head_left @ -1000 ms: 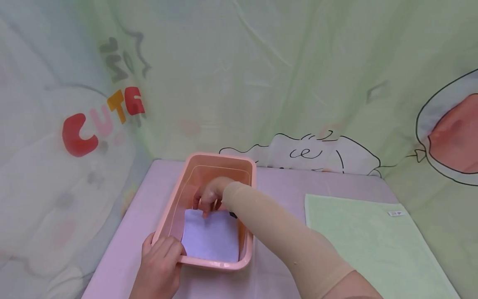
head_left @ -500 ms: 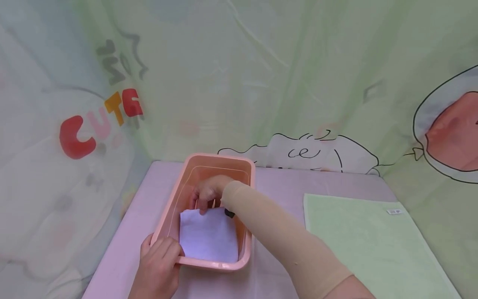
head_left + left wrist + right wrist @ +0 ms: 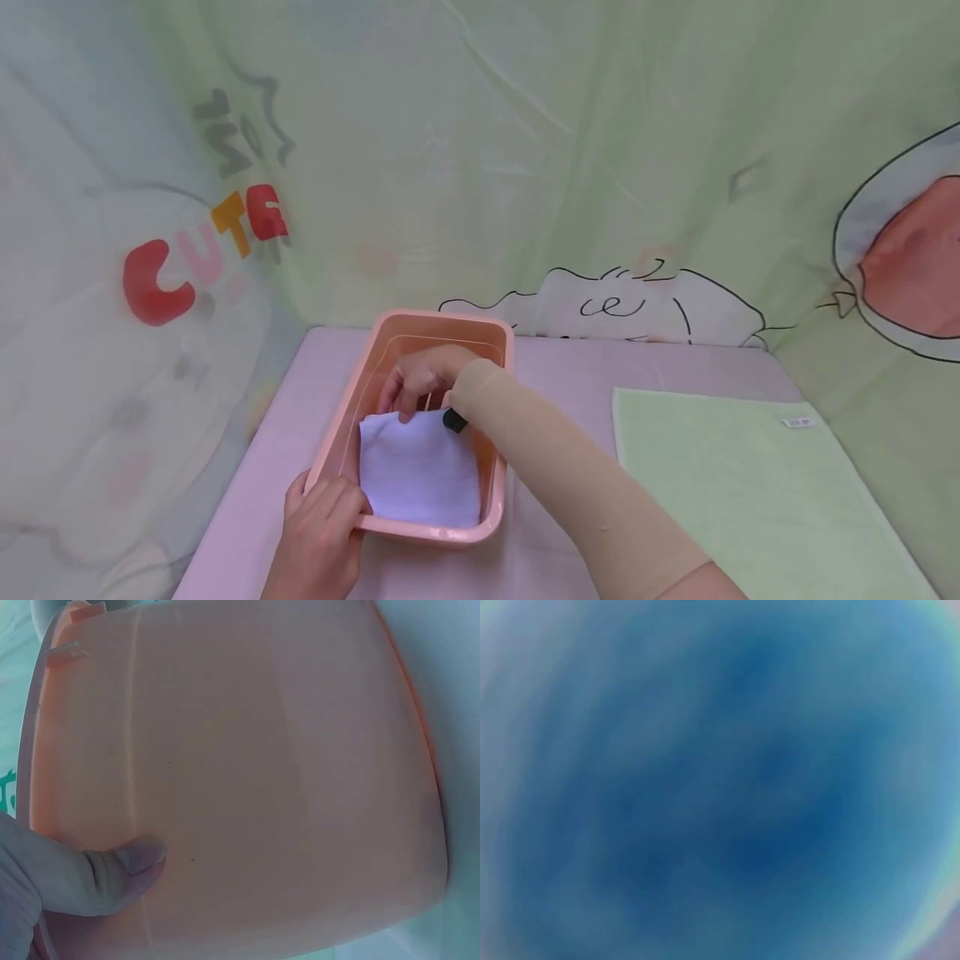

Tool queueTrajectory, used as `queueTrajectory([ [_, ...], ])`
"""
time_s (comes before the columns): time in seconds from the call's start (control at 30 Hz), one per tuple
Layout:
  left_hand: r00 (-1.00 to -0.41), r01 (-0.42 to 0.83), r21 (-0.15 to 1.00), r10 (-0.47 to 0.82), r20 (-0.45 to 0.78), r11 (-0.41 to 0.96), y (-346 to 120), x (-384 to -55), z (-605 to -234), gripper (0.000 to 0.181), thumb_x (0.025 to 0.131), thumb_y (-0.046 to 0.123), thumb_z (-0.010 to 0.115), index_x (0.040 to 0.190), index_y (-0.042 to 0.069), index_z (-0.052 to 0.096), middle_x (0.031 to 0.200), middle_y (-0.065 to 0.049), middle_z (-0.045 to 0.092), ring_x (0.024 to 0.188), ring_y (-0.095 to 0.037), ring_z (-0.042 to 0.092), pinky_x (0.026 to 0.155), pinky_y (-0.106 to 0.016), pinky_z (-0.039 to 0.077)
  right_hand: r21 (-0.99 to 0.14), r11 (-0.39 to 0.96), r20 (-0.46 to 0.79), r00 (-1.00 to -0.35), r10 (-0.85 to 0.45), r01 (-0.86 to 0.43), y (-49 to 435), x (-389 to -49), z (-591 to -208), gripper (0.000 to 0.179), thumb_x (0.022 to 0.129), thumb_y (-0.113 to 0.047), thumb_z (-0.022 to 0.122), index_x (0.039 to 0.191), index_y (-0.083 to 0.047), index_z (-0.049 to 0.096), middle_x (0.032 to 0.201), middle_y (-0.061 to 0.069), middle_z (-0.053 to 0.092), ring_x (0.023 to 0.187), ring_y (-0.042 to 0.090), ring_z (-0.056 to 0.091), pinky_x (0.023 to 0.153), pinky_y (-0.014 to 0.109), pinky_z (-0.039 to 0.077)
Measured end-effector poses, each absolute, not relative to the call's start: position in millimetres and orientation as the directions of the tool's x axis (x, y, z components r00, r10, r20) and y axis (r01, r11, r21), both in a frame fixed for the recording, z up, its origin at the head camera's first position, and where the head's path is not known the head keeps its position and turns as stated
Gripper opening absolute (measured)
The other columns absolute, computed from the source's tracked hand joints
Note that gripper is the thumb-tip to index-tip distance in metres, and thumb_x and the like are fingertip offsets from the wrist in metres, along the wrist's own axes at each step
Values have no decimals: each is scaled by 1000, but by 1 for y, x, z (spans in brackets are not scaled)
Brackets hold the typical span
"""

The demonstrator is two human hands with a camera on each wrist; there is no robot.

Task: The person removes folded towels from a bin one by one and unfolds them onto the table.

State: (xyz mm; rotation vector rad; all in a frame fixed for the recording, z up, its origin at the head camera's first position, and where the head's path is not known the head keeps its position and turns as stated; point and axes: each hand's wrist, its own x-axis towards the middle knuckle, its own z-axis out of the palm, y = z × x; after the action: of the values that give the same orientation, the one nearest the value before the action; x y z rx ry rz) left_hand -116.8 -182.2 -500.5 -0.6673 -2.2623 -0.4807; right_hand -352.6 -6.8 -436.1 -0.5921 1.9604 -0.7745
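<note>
The left hand [image 3: 318, 529] is gripping the near left corner of a pink plastic bin [image 3: 450, 533], its fingers curling over the rim and its thumb [image 3: 139, 859] pressing flat against the outer wall, as the left wrist view is showing. The right hand [image 3: 422, 379] is reaching down inside the bin and pinching the far edge of a folded lavender cloth [image 3: 420, 475]; the fingertips beyond that edge are partly hiding behind it. The cloth is lying inside the bin, towards the near end, its near edge sitting close to the near wall and its far edge bending up slightly at the right hand. A beige sleeve [image 3: 570, 467] is covering the right forearm and crossing over the right rim of the bin, while a small black piece [image 3: 454, 419] is showing below the wrist, just over the cloth. The right wrist view is giving nothing but a blue blur.

The bin is standing on a pale lilac surface [image 3: 562, 371], left of the middle. Well to its right, a pale green towel [image 3: 720, 475] is lying flat, with a white label [image 3: 798, 422] showing near its far right corner. Behind, a printed curtain [image 3: 450, 183] is hanging around the surface, bearing coloured letters [image 3: 159, 283] on the left and a red balloon [image 3: 918, 258] on the right.
</note>
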Motion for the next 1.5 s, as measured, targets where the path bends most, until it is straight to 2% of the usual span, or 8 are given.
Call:
queueTrajectory([
  [0.5, -632, 570, 153, 312, 709, 807, -180, -116, -497, 41, 64, -10, 80, 79, 18, 55, 79, 8, 57, 76, -13, 56, 93, -62, 44, -789, 601, -502, -428, -751, -128, 0, -361, -418, 26, 95, -6, 77, 112, -24, 86, 99, -2, 80, 80, 16, 68, 76, 31, 60],
  [0.7, -649, 559, 161, 309, 695, 813, -179, -114, -496, 43, 63, -10, 82, 81, 19, 56, 81, 8, 58, 78, -13, 56, 93, -59, 44, -799, 584, -467, -465, -752, -143, 12, -363, -409, 28, 95, -6, 78, 117, -22, 84, 93, -5, 77, 74, 13, 61, 66, 26, 54],
  [0.8, -641, 575, 166, 315, 699, 802, -180, -114, -496, 30, 76, -6, 73, 83, 18, 57, 82, 7, 60, 78, -14, 56, 93, -61, 44, -807, 577, -448, -503, -739, -129, 20, -364, -405, 31, 94, -5, 79, 120, -20, 83, 93, -6, 77, 73, 12, 59, 63, 25, 51],
  [0.93, -632, 587, 169, 317, 707, 792, -180, -115, -496, 25, 79, -5, 68, 84, 18, 59, 84, 5, 62, 80, -16, 57, 93, -66, 44, -828, 553, -423, -547, -722, -90, 27, -364, -400, 32, 92, -3, 81, 120, -20, 83, 97, -4, 80, 74, 11, 63, 64, 26, 53],
  [1.0, -609, 598, 160, 316, 728, 785, -180, -115, -497, 32, 71, -9, 72, 84, 17, 59, 84, 4, 62, 80, -18, 58, 93, -66, 44, -841, 534, -407, -555, -725, -81, 29, -363, -397, 33, 92, -3, 81, 120, -19, 84, 97, -4, 81, 74, 11, 64, 64, 26, 54],
  [1.1, -597, 601, 147, 319, 736, 786, -180, -116, -498, 33, 70, -9, 73, 84, 18, 61, 85, 5, 63, 81, -18, 58, 93, -65, 43, -861, 503, -385, -553, -738, -71, 32, -362, -392, 33, 91, -1, 81, 120, -17, 83, 97, -3, 82, 75, 12, 67, 64, 27, 54],
  [1.37, -640, 582, 143, 342, 688, 801, -181, -111, -494, 37, 71, -10, 84, 88, 15, 63, 86, 2, 62, 82, -20, 59, 95, -73, 46, -879, 471, -348, -575, -741, -74, 36, -356, -379, 30, 91, -3, 82, 118, -15, 83, 92, -1, 79, 73, 11, 64, 62, 27, 52],
  [1.5, -691, 531, 147, 327, 645, 834, -179, -108, -490, 40, 70, -10, 87, 87, 17, 63, 85, 4, 61, 82, -17, 58, 96, -74, 48, -889, 447, -316, -578, -753, -96, 38, -354, -372, 31, 91, -4, 81, 120, -15, 83, 96, -3, 80, 73, 12, 64, 63, 27, 53],
])
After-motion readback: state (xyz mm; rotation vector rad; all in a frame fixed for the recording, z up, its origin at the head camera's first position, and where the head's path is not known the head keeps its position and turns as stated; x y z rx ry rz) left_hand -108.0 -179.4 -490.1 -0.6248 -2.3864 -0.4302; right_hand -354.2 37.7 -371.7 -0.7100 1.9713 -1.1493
